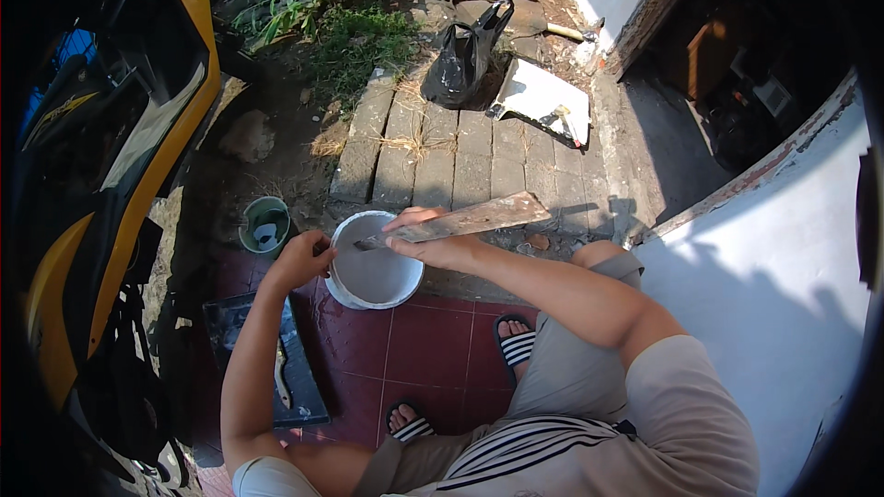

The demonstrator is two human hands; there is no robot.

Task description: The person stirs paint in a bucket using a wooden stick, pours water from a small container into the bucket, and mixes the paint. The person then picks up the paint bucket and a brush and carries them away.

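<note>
The grip of your right hand [435, 250] is closed around a worn wooden board [483, 218], with fingers on its far edge and the thumb side on the near edge. The board slants from your hand toward two o'clock, while its darker end points to nine o'clock, inside the white bucket [338, 289]. You cannot tell whether that end dips into the pale grey liquid [379, 274]. Your left hand [302, 260] is at the bucket's nine o'clock, its fingers curled right by the rim; whether they pinch it, you cannot tell.

The bucket stands ahead of your feet, at the edge of the red tiled floor [428, 350]. From it, a green cup [248, 240] sits near ten o'clock, a black tray [309, 398] holding a brush [282, 373] lies between seven and eight, and a black plastic bag [449, 75] stands at one.
</note>
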